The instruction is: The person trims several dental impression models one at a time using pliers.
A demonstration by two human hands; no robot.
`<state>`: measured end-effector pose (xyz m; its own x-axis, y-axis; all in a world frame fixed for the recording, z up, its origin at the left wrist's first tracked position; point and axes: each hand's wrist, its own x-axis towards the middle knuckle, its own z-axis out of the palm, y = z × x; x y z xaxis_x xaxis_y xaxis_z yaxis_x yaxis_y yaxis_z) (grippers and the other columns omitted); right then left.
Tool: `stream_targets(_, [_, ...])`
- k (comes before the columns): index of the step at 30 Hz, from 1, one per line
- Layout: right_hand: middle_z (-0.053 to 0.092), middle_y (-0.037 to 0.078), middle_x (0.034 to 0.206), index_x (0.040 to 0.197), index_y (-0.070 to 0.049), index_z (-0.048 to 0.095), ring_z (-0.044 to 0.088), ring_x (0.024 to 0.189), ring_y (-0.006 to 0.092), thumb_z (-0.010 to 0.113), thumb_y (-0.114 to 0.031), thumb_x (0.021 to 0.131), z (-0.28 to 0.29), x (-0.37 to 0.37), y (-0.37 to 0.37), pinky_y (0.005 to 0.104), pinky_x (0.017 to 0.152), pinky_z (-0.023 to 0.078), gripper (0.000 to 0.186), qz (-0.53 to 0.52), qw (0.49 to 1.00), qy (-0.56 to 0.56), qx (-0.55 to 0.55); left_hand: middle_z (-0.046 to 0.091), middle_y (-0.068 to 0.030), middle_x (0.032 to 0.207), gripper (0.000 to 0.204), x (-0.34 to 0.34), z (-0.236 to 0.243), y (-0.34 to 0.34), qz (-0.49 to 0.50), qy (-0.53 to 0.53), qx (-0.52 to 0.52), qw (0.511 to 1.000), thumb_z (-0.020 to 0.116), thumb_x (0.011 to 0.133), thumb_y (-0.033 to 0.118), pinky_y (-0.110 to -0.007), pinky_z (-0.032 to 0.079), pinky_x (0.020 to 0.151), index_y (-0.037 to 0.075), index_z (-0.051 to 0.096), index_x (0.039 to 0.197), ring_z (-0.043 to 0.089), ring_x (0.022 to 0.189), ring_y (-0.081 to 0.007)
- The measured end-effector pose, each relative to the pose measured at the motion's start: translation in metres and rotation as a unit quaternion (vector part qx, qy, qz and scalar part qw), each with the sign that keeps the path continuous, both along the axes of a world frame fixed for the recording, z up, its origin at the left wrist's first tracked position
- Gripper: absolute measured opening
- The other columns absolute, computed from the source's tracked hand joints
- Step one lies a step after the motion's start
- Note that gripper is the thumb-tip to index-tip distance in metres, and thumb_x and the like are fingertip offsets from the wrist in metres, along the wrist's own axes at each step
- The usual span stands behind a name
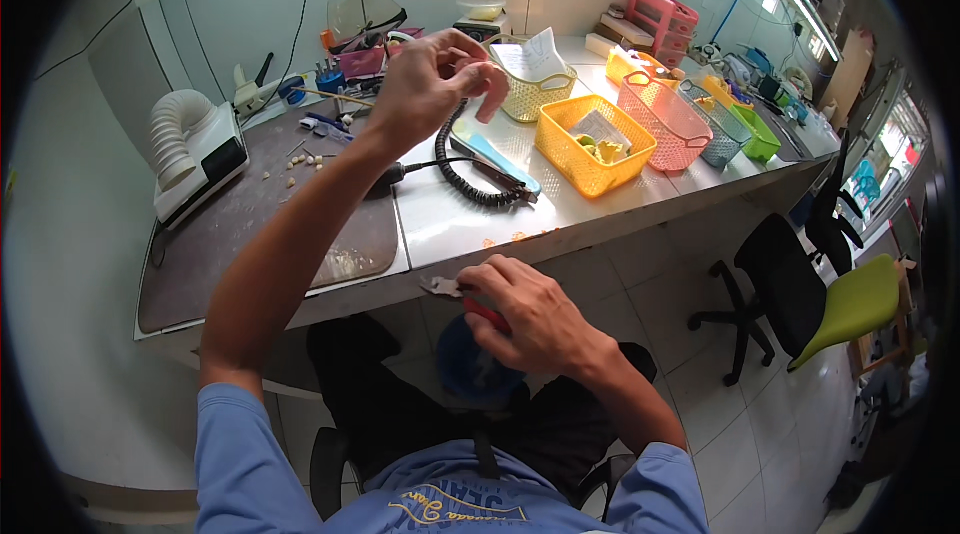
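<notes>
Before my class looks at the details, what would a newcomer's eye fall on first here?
Probably the bright yellow basket on the bench, beside a pink basket. Next might come the white machine with a ribbed hose at the bench's left end, or the chair with a lime-green seat at far right. The left hand is raised over the bench; the right hand, nearer the lap, grips something red.

Red handle [486, 315], yellow basket [578, 164], pink basket [672, 147], black cord [484, 198], lime-green seat [848, 310], blue yellow-printed shirt [450, 486].
</notes>
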<state>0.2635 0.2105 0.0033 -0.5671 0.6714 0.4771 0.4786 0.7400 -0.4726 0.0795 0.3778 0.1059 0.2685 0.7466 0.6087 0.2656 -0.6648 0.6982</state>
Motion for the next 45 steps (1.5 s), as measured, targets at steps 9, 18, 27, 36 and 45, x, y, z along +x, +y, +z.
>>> stream_targets(9, [0.052,0.015,0.115,0.123,-0.005,0.056,0.052,0.110,0.0319,0.062,-0.018,0.091,-0.017,-0.059,0.066,0.0474,0.094,0.040,0.035,0.113,0.978,-0.022,0.172,0.073,-0.0190,0.088,0.022,0.116,-0.022,0.068,0.130,0.231,0.068,0.962,0.074,0.084,0.024,-0.043,0.056,0.079,0.004,0.073,0.091,0.072,0.084,-0.0345])
stream_targets(18, [0.054,0.022,0.137,0.133,-0.005,0.055,0.046,0.132,0.0403,0.063,-0.016,0.089,-0.011,-0.071,0.087,0.0523,0.113,0.032,0.046,0.191,0.978,0.036,0.076,0.071,-0.0218,0.089,0.014,0.145,-0.035,0.061,0.104,0.325,0.276,0.898,0.074,0.079,0.012,-0.043,0.054,0.086,0.004,0.072,0.089,0.069,0.094,-0.0343])
stream_targets(27, [0.060,0.012,0.115,0.117,-0.007,0.063,0.058,0.111,0.0285,0.066,-0.014,0.084,-0.018,-0.052,0.045,0.0455,0.101,0.043,0.034,0.075,0.968,0.008,0.240,0.074,-0.0163,0.097,0.027,0.153,-0.017,0.073,-0.065,0.447,0.103,0.886,0.073,0.084,0.019,-0.040,0.056,0.082,0.003,0.073,0.106,0.071,0.091,-0.0298])
stream_targets(36, [0.060,0.010,0.111,0.120,-0.009,0.065,0.060,0.105,0.0281,0.077,-0.010,0.076,-0.052,0.013,-0.034,0.0409,0.095,0.048,0.046,0.024,0.992,0.027,0.117,0.074,-0.0139,0.097,0.028,0.163,-0.027,0.064,-0.104,0.446,0.020,0.889,0.074,0.079,0.019,-0.036,0.057,0.077,0.003,0.074,0.102,0.072,0.087,-0.0239])
stream_targets(45, [0.064,0.014,0.100,0.112,-0.003,0.064,0.066,0.087,0.0265,0.071,-0.003,0.084,-0.081,0.069,-0.068,0.0335,0.080,0.053,0.029,-0.179,0.944,0.241,-0.134,0.075,-0.0117,0.080,0.022,0.114,-0.006,-0.004,-0.052,0.028,0.129,0.990,0.069,0.092,0.021,-0.029,0.056,0.064,0.001,0.074,0.102,0.071,0.073,-0.0152])
